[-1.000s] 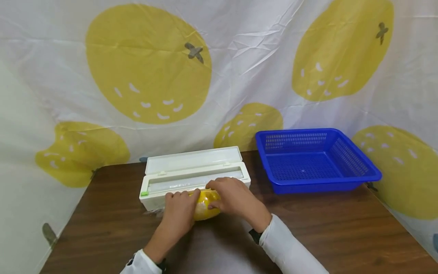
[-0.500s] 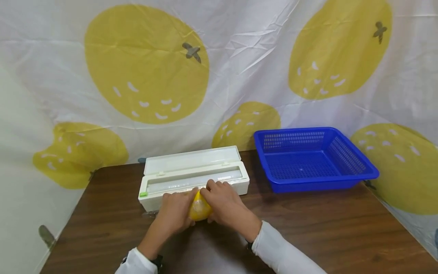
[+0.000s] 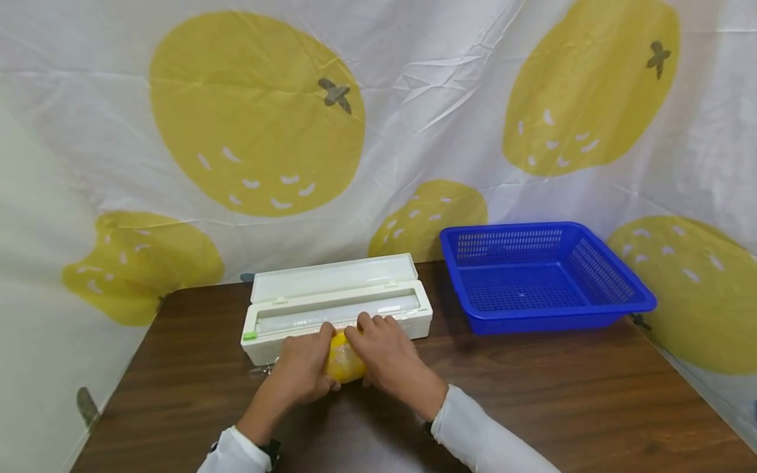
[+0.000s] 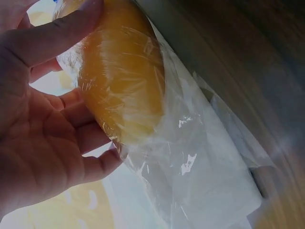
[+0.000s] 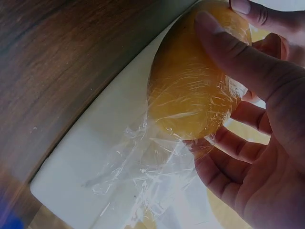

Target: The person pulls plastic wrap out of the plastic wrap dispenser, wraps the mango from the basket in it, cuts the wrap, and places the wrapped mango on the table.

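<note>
In the head view, a smooth yellow oval fruit (image 3: 345, 360) wrapped in cling film is held between both hands, just in front of a white cling film dispenser (image 3: 266, 350). My left hand (image 3: 300, 366) grips its left end, thumb on one face and fingers curled behind, as the left wrist view shows. Its other end is gripped by my right hand (image 3: 387, 358), whose thumb presses on the fruit in the right wrist view. Loose cling film (image 5: 152, 171) trails from the fruit over the dispenser. Inside the dispenser lies a film roll (image 3: 340, 314), and the lid (image 3: 334, 277) stands open behind.
To the right of the dispenser, a blue perforated basket (image 3: 556, 322) stands on the dark wooden table (image 3: 568, 387). Behind the table hangs a white curtain (image 3: 414, 131) printed with large yellow fruit. A green slider (image 3: 250, 336) sits at the dispenser's left end.
The right hand has shifted left and round the fruit, closer to the left hand. Both hands now cover more of the fruit's ends. Dispenser and basket stay in place.
</note>
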Tool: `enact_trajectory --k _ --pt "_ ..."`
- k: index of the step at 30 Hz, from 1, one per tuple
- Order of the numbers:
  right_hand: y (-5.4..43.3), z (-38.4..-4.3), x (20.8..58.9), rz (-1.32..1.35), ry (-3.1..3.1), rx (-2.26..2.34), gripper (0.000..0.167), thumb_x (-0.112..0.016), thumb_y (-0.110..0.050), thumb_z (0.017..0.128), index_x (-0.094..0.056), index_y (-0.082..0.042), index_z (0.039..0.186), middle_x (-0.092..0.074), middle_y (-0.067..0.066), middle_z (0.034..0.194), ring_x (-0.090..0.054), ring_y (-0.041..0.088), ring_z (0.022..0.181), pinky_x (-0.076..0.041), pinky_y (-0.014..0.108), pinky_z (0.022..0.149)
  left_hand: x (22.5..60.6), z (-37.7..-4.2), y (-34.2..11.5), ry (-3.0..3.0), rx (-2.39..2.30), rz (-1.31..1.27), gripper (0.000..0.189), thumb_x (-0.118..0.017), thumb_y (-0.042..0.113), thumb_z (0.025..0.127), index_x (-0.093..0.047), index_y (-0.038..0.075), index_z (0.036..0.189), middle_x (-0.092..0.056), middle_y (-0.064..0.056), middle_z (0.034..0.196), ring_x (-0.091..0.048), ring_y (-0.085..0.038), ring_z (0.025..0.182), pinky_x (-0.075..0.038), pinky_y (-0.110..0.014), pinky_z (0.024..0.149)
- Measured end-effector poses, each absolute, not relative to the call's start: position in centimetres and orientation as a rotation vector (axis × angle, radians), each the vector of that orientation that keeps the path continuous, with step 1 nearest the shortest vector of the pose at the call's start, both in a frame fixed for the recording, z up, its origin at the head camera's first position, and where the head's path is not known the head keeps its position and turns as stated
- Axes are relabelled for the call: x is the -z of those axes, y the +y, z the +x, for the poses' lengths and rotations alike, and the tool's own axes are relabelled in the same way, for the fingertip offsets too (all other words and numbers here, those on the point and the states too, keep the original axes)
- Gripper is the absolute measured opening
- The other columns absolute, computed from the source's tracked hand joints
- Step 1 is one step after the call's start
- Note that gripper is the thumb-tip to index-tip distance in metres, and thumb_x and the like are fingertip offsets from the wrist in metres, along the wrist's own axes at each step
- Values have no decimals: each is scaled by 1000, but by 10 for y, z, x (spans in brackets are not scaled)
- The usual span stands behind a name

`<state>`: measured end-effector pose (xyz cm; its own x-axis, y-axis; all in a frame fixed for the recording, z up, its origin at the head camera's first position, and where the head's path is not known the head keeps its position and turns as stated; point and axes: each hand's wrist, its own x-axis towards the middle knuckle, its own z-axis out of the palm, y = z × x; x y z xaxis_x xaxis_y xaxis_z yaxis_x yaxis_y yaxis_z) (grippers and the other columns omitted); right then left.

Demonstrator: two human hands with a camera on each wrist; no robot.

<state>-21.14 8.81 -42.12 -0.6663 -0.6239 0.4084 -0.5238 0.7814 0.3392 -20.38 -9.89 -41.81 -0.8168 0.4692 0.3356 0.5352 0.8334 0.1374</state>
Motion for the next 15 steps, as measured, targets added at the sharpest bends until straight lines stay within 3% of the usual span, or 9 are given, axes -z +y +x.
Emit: enact_trajectory --k 8,15 --pt "93 -216 415 916 -2510 146 71 -98 -50 53 -64 -17 107 -58 1 97 -61 19 78 -47 31 68 415 -211 -101 -2878 558 -686 69 -97 27 60 -58 8 113 -66 -3 92 -58 -19 78 -50 -40 77" --pt "98 -220 414 963 -2591 64 67 -98 -47 53 -69 -18 106 -61 -1 95 -63 16 78 -53 33 71 411 -206 -99 -2912 666 -651 69 -99 25 55 -67 4 113 -59 -4 89 -52 -18 77 -47 -37 72"
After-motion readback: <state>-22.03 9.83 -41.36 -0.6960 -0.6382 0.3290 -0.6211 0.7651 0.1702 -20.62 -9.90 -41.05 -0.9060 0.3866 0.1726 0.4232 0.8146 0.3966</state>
